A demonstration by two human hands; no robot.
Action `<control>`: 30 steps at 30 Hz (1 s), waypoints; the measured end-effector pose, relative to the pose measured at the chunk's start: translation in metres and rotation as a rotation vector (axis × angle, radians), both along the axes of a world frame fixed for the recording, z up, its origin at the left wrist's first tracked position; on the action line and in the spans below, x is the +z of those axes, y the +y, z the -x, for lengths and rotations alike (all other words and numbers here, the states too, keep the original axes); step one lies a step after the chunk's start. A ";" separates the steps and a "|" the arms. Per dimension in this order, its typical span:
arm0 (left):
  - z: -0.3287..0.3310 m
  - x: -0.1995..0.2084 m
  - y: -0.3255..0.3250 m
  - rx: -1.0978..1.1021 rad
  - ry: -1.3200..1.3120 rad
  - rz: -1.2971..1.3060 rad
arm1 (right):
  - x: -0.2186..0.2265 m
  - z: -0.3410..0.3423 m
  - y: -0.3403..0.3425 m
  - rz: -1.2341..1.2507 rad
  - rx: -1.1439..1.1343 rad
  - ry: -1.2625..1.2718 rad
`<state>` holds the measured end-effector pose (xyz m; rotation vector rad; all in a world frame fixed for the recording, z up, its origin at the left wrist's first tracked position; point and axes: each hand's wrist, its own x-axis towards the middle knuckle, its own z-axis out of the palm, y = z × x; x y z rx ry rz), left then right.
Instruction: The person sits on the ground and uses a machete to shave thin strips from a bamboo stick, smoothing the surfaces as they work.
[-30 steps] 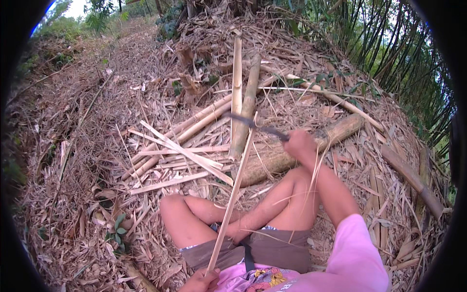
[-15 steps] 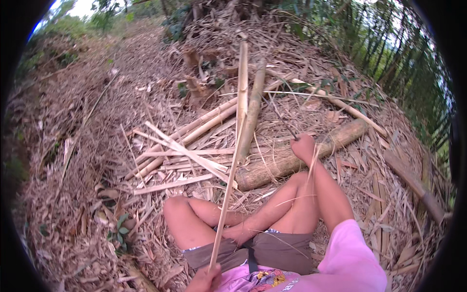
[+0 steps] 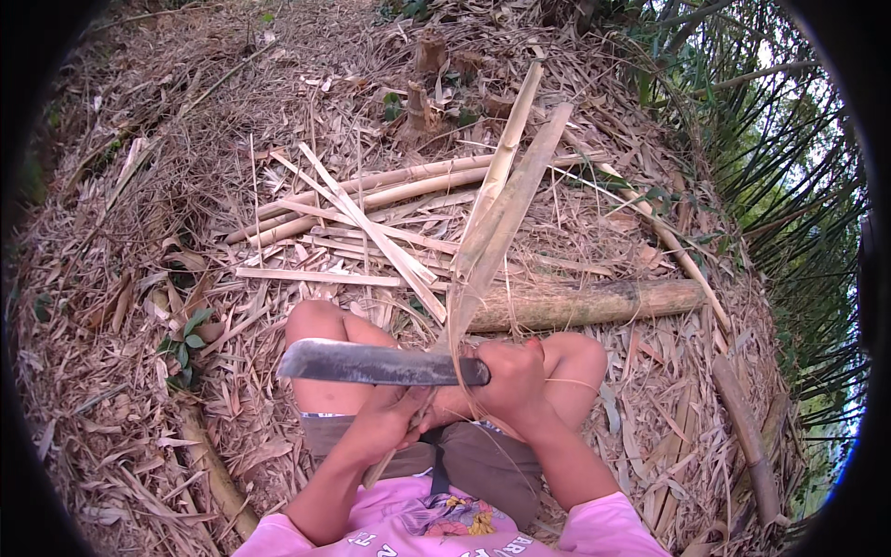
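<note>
My right hand [image 3: 512,376] is closed around the dark handle of a machete [image 3: 371,363]. Its broad blade points left, lying crosswise above my lap. Just below the blade, my left hand [image 3: 385,424] is wrapped around a long bamboo strip; a short end pokes out under the fist. Beyond the blade, bamboo pieces fan away from me: a wide grey-green slat [image 3: 510,204] and a paler split length [image 3: 510,130] beside it. Where they join the held end is covered by the blade and my hands. Thin shavings [image 3: 457,357] hang near the machete handle.
A thick bamboo log [image 3: 594,302] lies crosswise beyond my crossed legs. Several split strips [image 3: 371,227] and slim poles [image 3: 399,193] are piled left of centre. Short stumps [image 3: 418,107] stand farther off. Another pole [image 3: 742,427] lies at right, among dry leaves.
My right hand has brought the machete from beyond the log back over my lap, blade now leftward. My left hand has risen toward the middle with the bamboo. The view has tilted down.
</note>
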<state>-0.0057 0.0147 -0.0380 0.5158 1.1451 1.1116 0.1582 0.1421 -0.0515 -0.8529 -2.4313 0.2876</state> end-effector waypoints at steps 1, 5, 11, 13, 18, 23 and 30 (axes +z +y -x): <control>-0.002 -0.004 -0.001 -0.008 -0.049 -0.013 | 0.002 0.000 -0.003 -0.007 0.023 0.037; -0.010 -0.010 -0.008 -0.014 0.138 -0.037 | 0.000 -0.001 -0.006 -0.016 0.084 0.136; -0.017 -0.001 -0.023 -0.047 0.280 0.092 | -0.012 -0.005 0.008 -0.056 0.069 0.175; -0.017 0.014 -0.029 -0.015 0.273 0.044 | -0.019 -0.010 0.028 -0.048 -0.006 0.166; -0.013 0.012 -0.027 -0.031 0.340 0.010 | -0.027 -0.016 0.030 0.071 -0.075 0.020; -0.016 -0.002 -0.025 -0.021 0.549 -0.129 | -0.016 -0.014 0.031 -0.013 0.053 -0.060; -0.010 0.014 -0.058 -0.178 0.376 0.051 | -0.052 -0.053 0.107 0.191 -0.516 -0.038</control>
